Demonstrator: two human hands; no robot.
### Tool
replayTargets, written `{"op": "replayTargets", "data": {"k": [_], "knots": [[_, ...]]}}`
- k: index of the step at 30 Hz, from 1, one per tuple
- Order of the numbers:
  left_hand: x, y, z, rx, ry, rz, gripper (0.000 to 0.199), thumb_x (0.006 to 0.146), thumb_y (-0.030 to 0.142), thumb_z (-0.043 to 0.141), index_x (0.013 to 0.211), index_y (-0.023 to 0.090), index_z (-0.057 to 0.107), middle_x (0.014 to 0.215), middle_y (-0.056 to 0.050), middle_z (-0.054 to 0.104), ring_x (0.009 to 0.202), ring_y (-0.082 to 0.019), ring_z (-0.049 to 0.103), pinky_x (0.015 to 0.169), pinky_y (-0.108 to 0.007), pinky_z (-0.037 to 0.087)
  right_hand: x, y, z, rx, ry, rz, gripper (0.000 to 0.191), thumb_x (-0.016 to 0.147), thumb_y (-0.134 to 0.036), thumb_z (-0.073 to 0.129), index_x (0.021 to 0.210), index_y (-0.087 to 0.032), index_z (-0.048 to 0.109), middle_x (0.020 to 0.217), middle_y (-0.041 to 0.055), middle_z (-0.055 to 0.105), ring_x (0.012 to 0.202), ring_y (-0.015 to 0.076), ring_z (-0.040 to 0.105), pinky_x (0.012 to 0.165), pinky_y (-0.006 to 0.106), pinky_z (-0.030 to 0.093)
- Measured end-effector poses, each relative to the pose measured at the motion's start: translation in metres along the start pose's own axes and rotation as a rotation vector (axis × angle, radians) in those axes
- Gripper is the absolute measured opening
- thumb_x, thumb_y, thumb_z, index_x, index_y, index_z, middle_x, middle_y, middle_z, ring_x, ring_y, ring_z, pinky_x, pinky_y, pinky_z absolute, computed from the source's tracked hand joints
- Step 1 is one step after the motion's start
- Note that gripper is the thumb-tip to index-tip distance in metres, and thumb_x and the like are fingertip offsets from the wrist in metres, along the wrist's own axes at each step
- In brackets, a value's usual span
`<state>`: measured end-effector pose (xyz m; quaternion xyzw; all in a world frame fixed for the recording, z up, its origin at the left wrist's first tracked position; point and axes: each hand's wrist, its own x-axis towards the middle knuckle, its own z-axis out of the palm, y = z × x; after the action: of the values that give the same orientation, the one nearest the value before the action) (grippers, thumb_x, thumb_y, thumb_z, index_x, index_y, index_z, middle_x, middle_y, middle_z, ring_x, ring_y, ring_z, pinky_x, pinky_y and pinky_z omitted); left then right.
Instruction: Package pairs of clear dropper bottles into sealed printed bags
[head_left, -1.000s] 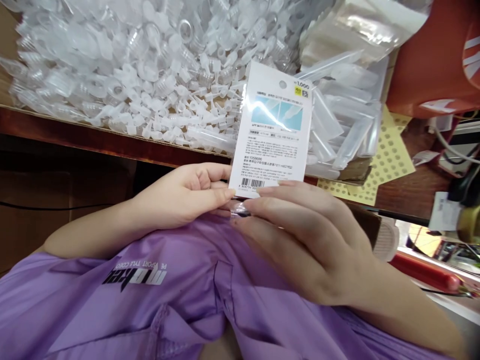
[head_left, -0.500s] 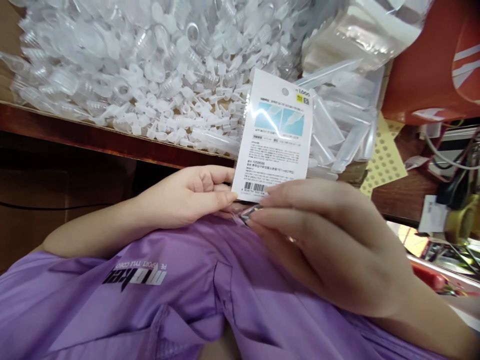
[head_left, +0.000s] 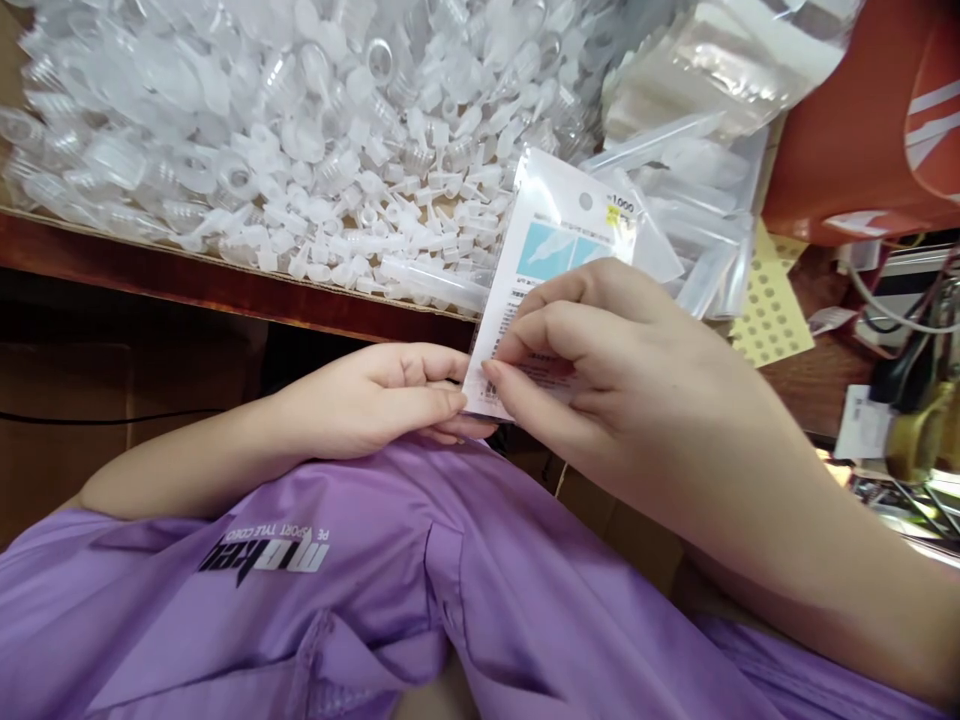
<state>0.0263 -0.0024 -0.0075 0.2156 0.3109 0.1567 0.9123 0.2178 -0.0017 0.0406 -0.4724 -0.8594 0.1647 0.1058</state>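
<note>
Packet [head_left: 559, 235] held above wooden desk [head_left: 225, 285] heaped with clear plastic caps [head_left: 300, 130].

- The packet [head_left: 559, 250] was glossy clear plastic over printed white paper.
- The caps [head_left: 300, 150], upper left, were translucent smooth plastic.
- The desk edge [head_left: 187, 275] was polished reddish wood.

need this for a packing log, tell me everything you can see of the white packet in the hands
The packet is a flat, clear plastic sleeve with a white printed card inside. The card shows a round hang hole near the top, a yellow mark beside "1000", two pale blue pictures and blocks of small text too fine to read. It stands roughly upright, leaning right, in front of the table edge. The left hand pinches its lower left corner; the right hand lies over its lower half, fingertips pressing the front. Its contents cannot be made out.
</note>
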Motion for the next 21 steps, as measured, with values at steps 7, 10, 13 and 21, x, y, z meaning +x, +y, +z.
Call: {"op": "replayTargets", "data": {"k": [7,10,13,21], "knots": [[-0.0014,-0.0051,-0.0038,-0.072,-0.037,-0.003,0.015,0.089,0.024,0.064,0.099,0.017,0.073,0.103,-0.007,0.075,0.097,-0.019,0.071,0.1,-0.036,0.048,0.0018,-0.0031,-0.0011,-0.056,-0.021,-0.014,0.018,0.09,-0.026,0.053,0.077,-0.018,0.062,0.084,0.0082,0.061,0.076,0.02,0.061,0.061,0.033,0.05],[-0.0021,-0.0036,-0.0023,-0.012,-0.055,0.015,0.011,0.09,0.023,0.063,0.095,0.017,0.07,0.09,-0.003,0.074,0.089,-0.014,0.069,0.092,-0.03,0.048,0.0018,-0.0042,-0.0001,-0.08,-0.002,-0.027,0.018,0.089,-0.023,0.053,0.076,-0.016,0.062,0.082,0.009,0.06,0.074,0.0194,0.06,0.06,0.032,0.05],[-0.0018,-0.001,0.0007,0.108,-0.042,0.027,0.003,0.088,0.019,0.066,0.089,0.016,0.065,0.077,0.002,0.068,0.076,-0.008,0.063,0.078,-0.021,0.046,0.0012,-0.0041,0.0012,-0.087,0.017,-0.041,0.016,0.089,-0.023,0.054,0.076,-0.016,0.062,0.082,0.0088,0.06,0.074,0.0188,0.06,0.06,0.031,0.049],[-0.0007,-0.0001,0.0024,0.244,0.011,0.041,0.011,0.09,0.026,0.061,0.085,0.017,0.059,0.074,0.003,0.062,0.077,-0.011,0.061,0.075,-0.023,0.046,0.001,-0.0043,0.0027,-0.088,0.014,-0.033,0.016,0.089,-0.025,0.054,0.076,-0.018,0.06,0.082,0.0074,0.059,0.076,0.0188,0.059,0.063,0.032,0.051]]}}
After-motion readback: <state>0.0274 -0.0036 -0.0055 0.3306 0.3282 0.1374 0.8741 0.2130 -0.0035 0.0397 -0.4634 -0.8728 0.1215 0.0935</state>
